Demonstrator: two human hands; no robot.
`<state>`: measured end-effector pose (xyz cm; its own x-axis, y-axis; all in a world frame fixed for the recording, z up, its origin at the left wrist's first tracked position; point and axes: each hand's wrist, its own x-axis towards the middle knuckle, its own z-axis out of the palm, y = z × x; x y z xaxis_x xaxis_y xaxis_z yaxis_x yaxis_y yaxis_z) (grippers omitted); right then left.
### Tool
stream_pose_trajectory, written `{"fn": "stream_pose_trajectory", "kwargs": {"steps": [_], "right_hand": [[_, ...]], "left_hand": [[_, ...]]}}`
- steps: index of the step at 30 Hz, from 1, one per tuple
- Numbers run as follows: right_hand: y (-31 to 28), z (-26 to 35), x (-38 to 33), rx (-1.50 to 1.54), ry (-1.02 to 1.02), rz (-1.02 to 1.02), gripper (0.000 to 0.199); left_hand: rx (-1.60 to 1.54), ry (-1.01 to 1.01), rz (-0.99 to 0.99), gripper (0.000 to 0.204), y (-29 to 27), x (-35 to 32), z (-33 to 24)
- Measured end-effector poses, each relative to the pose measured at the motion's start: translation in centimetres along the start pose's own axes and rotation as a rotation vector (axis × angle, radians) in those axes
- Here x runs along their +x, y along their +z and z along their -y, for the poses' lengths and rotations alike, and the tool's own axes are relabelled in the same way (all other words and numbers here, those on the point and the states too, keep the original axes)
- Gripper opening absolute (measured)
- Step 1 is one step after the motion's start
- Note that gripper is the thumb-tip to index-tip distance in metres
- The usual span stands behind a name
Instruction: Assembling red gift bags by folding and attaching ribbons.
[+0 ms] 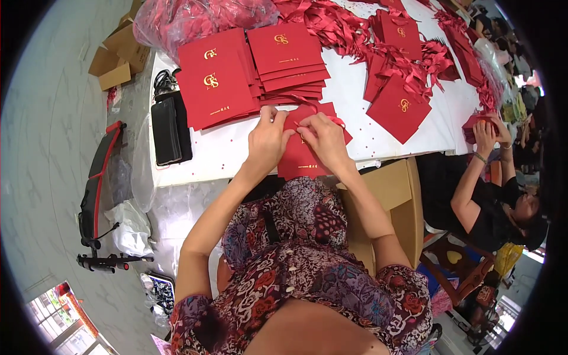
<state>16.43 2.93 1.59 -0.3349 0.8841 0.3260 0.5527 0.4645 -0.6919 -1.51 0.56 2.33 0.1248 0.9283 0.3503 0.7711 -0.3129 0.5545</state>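
Note:
My left hand point(267, 141) and my right hand point(322, 139) both grip a red paper bag point(302, 158) lying flat at the near edge of the white table point(228, 151). The fingertips of both hands meet at the bag's top, pinching a thin red ribbon there. Just beyond the hands lie fanned stacks of flat red bags with gold emblems point(216, 80), and another stack point(287, 53) beside them.
Loose red ribbons point(337, 23) and more red bags point(399, 106) cover the far table. A black case point(167, 130) lies at the table's left. A cardboard box point(393, 195) stands at my right. Another person point(485, 195) sits at the right, holding red bags. Cardboard boxes point(118, 56) sit on the floor.

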Motion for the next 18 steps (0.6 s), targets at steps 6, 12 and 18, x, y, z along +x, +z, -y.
{"fn": "stream_pose_trajectory", "kwargs": {"steps": [6, 12, 18], "right_hand": [[0.0, 1.3, 0.3, -0.009, 0.078, -0.013, 0.014], [0.2, 1.5, 0.4, 0.092, 0.236, -0.021, 0.017], [0.8, 3.2, -0.2, -0.017, 0.128, -0.127, 0.016]], "left_hand": [[-0.040, 0.071, -0.005, 0.025, -0.4, 0.6, -0.2], [-0.079, 0.093, 0.019, 0.018, -0.9, 0.8, -0.5], [-0.284, -0.173, 0.141, 0.014, -2.0, 1.1, -0.8]]}}
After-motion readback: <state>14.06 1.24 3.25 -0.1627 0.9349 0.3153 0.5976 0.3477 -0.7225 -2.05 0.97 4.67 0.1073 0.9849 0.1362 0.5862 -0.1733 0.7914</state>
